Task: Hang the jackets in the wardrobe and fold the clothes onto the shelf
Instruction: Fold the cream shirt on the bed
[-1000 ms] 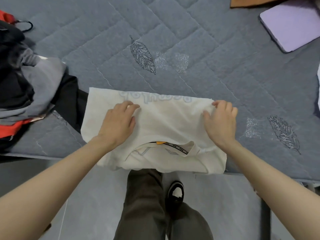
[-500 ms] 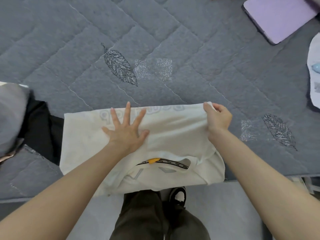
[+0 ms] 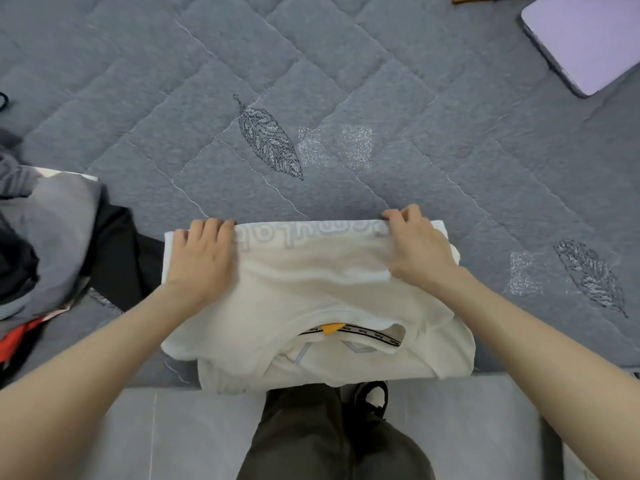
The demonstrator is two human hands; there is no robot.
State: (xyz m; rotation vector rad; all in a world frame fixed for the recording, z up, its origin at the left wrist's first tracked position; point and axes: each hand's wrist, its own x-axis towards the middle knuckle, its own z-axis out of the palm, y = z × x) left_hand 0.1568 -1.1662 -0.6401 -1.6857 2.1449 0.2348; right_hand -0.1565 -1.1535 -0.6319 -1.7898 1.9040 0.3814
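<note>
Cream T-shirt (image 3: 311,275) folded on quilt (image 3: 346,81), collar near; left hand (image 3: 202,258), right hand (image 3: 415,247) grip far edge.

Cream T-shirt (image 3: 311,292): folded flat to a wide rectangle on the grey quilted bed (image 3: 346,81), at its near edge, lower hem slightly overhanging. Neck opening faces the person; black neck tape, orange tab. Pale grey lettering runs along the far fold. Left hand (image 3: 201,258) and right hand (image 3: 415,251) grip that far fold. Heap of clothes (image 3: 52,237) to the left: grey, black, red, unfolded.
</note>
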